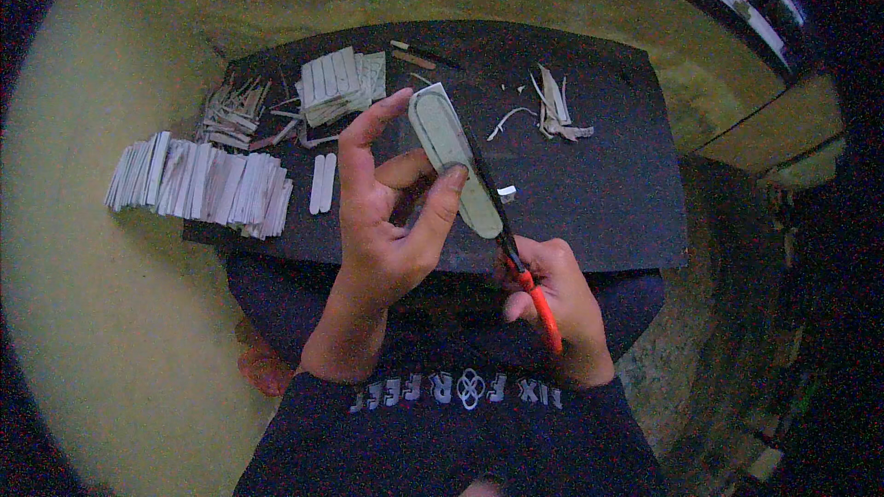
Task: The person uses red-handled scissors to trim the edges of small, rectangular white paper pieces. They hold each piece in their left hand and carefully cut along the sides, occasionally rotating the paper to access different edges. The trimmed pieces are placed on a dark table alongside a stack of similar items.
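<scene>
My left hand (387,202) pinches a pale strip of card (449,152) with a rounded oblong outline, thumb on its lower part and forefinger raised near its top corner. My right hand (557,299) grips red-handled scissors (529,290); their dark blades (483,179) run up along the strip's right edge. Both hands hover over the near edge of a black board (608,175) resting above my lap.
On the board lie a stack of cut pale strips (336,83), two rounded oblong pieces (322,182), loose offcuts (557,110) and scraps (230,115). A long row of strips (198,184) overhangs the board's left edge. A yellowish floor surrounds everything.
</scene>
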A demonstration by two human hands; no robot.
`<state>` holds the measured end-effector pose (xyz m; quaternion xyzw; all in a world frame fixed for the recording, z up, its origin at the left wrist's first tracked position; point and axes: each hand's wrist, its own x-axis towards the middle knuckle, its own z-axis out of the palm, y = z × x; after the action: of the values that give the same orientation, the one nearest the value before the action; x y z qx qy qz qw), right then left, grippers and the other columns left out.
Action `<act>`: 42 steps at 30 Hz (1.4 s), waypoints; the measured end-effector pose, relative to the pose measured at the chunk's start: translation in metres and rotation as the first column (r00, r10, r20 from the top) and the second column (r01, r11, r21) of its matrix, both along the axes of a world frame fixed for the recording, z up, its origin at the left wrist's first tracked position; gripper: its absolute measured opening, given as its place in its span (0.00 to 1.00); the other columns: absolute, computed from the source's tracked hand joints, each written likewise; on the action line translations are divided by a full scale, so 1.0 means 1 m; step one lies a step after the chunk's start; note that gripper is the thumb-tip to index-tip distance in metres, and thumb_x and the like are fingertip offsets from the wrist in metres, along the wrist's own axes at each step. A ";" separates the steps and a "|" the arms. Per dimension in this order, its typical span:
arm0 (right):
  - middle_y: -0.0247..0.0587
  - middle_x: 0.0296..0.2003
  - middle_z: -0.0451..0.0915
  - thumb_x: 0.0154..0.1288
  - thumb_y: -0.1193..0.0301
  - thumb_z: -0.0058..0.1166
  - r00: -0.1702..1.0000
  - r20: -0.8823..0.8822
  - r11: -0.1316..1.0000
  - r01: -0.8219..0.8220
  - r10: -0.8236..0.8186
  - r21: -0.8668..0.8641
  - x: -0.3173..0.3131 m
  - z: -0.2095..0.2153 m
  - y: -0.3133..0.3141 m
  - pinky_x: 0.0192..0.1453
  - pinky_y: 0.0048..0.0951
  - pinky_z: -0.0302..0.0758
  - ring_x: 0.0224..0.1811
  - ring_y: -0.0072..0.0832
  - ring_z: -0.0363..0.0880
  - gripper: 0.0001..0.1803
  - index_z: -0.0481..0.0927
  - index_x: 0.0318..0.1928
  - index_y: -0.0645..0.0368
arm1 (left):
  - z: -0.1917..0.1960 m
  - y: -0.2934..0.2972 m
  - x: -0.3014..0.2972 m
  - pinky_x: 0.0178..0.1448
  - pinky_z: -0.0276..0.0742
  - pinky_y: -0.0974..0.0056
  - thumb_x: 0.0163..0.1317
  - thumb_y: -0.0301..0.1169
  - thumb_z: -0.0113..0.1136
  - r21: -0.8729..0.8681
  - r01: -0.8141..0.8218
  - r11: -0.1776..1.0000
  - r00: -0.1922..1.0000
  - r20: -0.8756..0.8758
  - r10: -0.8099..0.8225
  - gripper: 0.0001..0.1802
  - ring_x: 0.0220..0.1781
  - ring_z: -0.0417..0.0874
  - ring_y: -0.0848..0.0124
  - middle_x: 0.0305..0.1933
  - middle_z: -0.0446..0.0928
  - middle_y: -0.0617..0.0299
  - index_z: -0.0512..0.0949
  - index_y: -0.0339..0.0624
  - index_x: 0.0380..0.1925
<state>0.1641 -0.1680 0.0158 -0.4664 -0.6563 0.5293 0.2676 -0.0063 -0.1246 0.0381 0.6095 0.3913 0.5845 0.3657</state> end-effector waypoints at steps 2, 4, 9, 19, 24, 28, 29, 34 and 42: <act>0.43 0.17 0.71 0.35 0.50 0.63 1.000 0.020 1.000 0.006 -0.006 -0.004 0.000 -0.001 0.000 0.26 0.31 0.68 0.18 0.28 0.69 0.31 0.73 0.33 0.63 | 0.000 0.000 0.000 0.40 0.71 0.73 0.51 0.18 0.51 -0.010 -0.001 1.000 1.000 0.006 0.001 0.30 0.35 0.77 0.73 0.35 0.74 0.54 0.51 0.37 0.53; 0.42 0.16 0.70 0.35 0.50 0.63 0.999 0.028 1.000 0.017 -0.018 0.014 -0.001 -0.002 0.000 0.25 0.31 0.67 0.17 0.28 0.68 0.31 0.73 0.32 0.63 | 0.002 -0.001 0.000 0.40 0.71 0.73 0.51 0.18 0.51 -0.011 -0.007 1.000 1.000 0.006 0.007 0.31 0.35 0.77 0.73 0.33 0.75 0.53 0.49 0.38 0.54; 0.43 0.16 0.70 0.36 0.50 0.63 0.998 0.041 0.999 0.048 -0.048 0.009 -0.003 0.001 -0.001 0.25 0.30 0.67 0.17 0.28 0.68 0.29 0.73 0.30 0.64 | 0.000 0.000 -0.002 0.39 0.71 0.73 0.51 0.19 0.52 -0.001 -0.015 1.000 1.000 -0.007 0.015 0.32 0.34 0.77 0.74 0.32 0.75 0.54 0.49 0.37 0.54; 0.42 0.14 0.69 0.38 0.51 0.63 0.996 0.065 0.998 0.062 -0.062 0.009 -0.005 0.001 -0.002 0.23 0.30 0.66 0.16 0.25 0.64 0.27 0.71 0.26 0.63 | -0.002 0.002 -0.002 0.39 0.71 0.74 0.51 0.20 0.53 0.032 -0.092 0.995 0.996 0.012 0.092 0.27 0.38 0.74 0.75 0.36 0.72 0.60 0.54 0.35 0.51; 0.41 0.12 0.66 0.38 0.54 0.63 0.997 0.062 0.998 0.040 -0.043 0.057 -0.007 0.003 0.000 0.21 0.30 0.64 0.15 0.23 0.60 0.25 0.70 0.24 0.63 | -0.001 0.007 -0.006 0.38 0.69 0.75 0.52 0.20 0.52 -0.028 -0.089 0.996 0.969 0.227 0.093 0.21 0.36 0.74 0.77 0.36 0.72 0.59 0.58 0.35 0.45; 0.43 0.13 0.66 0.39 0.54 0.63 0.991 0.129 1.000 0.019 -0.017 -0.015 -0.005 0.006 -0.002 0.21 0.30 0.63 0.15 0.26 0.62 0.25 0.70 0.24 0.63 | -0.003 0.008 -0.007 0.38 0.68 0.76 0.52 0.19 0.51 -0.009 -0.122 0.992 0.979 0.166 0.122 0.17 0.35 0.73 0.78 0.35 0.73 0.58 0.59 0.36 0.41; 0.43 0.13 0.67 0.40 0.54 0.62 0.993 0.116 1.000 0.010 -0.008 -0.018 -0.004 0.007 -0.002 0.22 0.31 0.63 0.15 0.27 0.63 0.24 0.70 0.24 0.63 | -0.003 0.008 -0.006 0.38 0.68 0.76 0.52 0.19 0.51 0.004 -0.117 0.993 0.981 0.155 0.114 0.17 0.35 0.73 0.78 0.35 0.73 0.57 0.59 0.37 0.41; 0.45 0.15 0.68 0.39 0.49 0.60 0.999 -0.027 0.999 -0.022 0.021 -0.024 -0.004 0.005 -0.001 0.23 0.33 0.64 0.17 0.31 0.66 0.28 0.70 0.27 0.64 | -0.004 0.004 -0.005 0.37 0.69 0.75 0.52 0.18 0.51 -0.014 -0.069 0.997 0.994 0.083 0.070 0.17 0.35 0.74 0.78 0.34 0.73 0.58 0.59 0.37 0.40; 0.48 0.23 0.72 0.30 0.38 0.57 1.000 -0.016 1.000 0.007 -0.007 -0.004 -0.002 -0.003 -0.001 0.33 0.37 0.66 0.29 0.46 0.71 0.41 0.71 0.34 0.64 | -0.008 -0.006 0.005 0.36 0.70 0.75 0.50 0.17 0.53 -0.014 0.066 0.998 0.991 0.121 -0.064 0.18 0.34 0.74 0.77 0.33 0.73 0.58 0.59 0.37 0.40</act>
<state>0.1619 -0.1686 0.0128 -0.4650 -0.6515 0.5332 0.2738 -0.0016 -0.1307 0.0300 0.5823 0.3538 0.6043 0.4131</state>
